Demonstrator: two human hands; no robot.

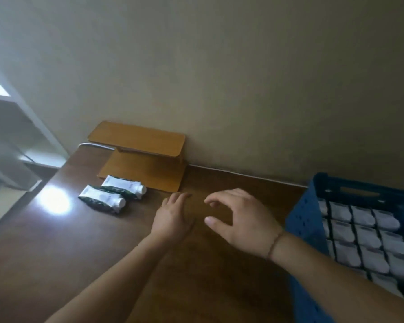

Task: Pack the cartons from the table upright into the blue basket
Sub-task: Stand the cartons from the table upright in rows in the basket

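Observation:
Two white and dark green cartons lie on their sides on the brown table [56, 264], a near carton [102, 198] and a far carton [124, 186], side by side at the left. My left hand [173, 217] hovers over the table to their right, palm down, fingers apart and holding nothing. My right hand [240, 220] is further right, thumb and fingers curved apart, empty. The blue basket [306, 220] stands at the right edge, with several cartons upright inside it in rows.
A small two-tier wooden stand [140, 157] sits against the wall behind the cartons. A bright light glare [55, 200] falls on the table's left part. White shelving [16, 136] stands beyond the table's left end.

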